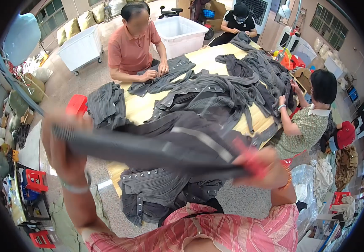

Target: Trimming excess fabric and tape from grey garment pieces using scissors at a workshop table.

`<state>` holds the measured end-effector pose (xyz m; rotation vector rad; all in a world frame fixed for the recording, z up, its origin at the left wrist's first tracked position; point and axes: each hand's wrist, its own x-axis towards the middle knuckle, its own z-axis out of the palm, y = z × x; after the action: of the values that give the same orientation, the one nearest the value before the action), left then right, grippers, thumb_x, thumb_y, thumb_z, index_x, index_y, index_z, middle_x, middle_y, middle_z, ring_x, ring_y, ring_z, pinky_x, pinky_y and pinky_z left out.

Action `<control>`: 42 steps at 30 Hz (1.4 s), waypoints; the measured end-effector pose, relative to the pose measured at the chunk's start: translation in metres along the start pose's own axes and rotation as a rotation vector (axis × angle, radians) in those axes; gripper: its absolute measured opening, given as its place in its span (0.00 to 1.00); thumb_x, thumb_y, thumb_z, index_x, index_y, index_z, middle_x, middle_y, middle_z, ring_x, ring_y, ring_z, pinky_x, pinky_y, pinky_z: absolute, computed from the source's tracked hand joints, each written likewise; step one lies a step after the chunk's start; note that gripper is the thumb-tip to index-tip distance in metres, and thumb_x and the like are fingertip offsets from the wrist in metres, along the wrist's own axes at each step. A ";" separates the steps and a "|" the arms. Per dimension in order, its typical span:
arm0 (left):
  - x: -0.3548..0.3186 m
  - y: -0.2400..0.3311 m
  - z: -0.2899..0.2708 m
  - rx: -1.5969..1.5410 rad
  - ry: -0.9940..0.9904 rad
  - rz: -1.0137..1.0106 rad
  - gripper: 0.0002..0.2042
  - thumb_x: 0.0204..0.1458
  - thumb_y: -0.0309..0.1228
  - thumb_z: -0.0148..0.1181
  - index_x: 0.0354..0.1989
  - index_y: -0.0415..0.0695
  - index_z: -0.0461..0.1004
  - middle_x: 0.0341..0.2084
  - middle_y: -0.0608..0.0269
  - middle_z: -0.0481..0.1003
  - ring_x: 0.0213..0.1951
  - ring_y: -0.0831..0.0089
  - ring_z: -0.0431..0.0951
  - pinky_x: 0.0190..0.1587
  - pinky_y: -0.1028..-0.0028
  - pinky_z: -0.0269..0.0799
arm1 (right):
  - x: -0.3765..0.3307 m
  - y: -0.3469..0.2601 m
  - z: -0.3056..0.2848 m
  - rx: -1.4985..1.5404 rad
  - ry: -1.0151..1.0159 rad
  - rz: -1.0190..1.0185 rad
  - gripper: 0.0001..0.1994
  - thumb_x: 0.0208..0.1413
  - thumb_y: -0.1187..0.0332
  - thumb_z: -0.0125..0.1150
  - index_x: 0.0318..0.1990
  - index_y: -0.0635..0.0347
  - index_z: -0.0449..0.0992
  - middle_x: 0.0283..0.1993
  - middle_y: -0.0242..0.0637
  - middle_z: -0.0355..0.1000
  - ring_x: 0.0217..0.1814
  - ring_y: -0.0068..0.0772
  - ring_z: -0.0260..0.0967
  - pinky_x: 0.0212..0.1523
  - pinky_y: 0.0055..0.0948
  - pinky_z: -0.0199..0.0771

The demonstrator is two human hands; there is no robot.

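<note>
A dark grey garment (148, 153), smeared by motion, is stretched between my raised hands above the near side of the table. At its left end my left hand (62, 143) is closed on the ribbed edge. My right hand (259, 168) grips the other end, lower and to the right. Something red (249, 157) shows at the right fingers, too blurred to name. A pale strip runs across the cloth just behind. Below hang more grey garments (156, 189) with rows of metal snaps, over the table's near edge. A heap of similar grey garments (207, 92) lies beyond my hands.
Three other people sit or stand around the wooden table (203, 56), handling grey garments. White bins (180, 35) stand behind it. A red stool (77, 105) is beside the table's left edge, and more red stools (35, 180) are at the lower left. Loose cloth (323, 176) lies at the right.
</note>
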<state>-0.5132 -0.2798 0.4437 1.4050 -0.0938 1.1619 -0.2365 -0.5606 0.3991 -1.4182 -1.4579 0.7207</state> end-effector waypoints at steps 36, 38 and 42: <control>-0.337 -0.137 -0.149 1.452 -0.026 -1.098 0.16 0.44 0.27 0.61 0.43 0.45 0.71 0.34 0.55 0.73 0.38 0.54 0.74 0.40 0.59 0.67 | 0.137 0.331 0.129 -0.588 -0.140 0.251 0.11 0.45 0.68 0.61 0.37 0.60 0.72 0.33 0.51 0.73 0.38 0.56 0.71 0.38 0.48 0.71; -0.343 -0.134 -0.150 1.504 -0.008 -1.099 0.12 0.46 0.25 0.59 0.41 0.45 0.72 0.33 0.54 0.74 0.37 0.54 0.74 0.39 0.59 0.69 | 0.130 0.328 0.119 -0.582 -0.103 0.300 0.12 0.45 0.68 0.61 0.39 0.58 0.73 0.32 0.51 0.73 0.36 0.57 0.71 0.36 0.49 0.71; -0.362 -0.132 -0.156 1.597 0.096 -0.941 0.06 0.51 0.26 0.55 0.36 0.44 0.75 0.30 0.54 0.76 0.33 0.53 0.76 0.35 0.59 0.72 | 0.122 0.300 0.102 -0.441 -0.026 0.352 0.09 0.49 0.74 0.62 0.39 0.60 0.76 0.29 0.44 0.75 0.31 0.38 0.75 0.35 0.29 0.71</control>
<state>-0.6899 -0.3295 0.0710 2.2419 1.7057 0.3061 -0.1907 -0.3757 0.1178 -2.0459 -1.4605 0.6545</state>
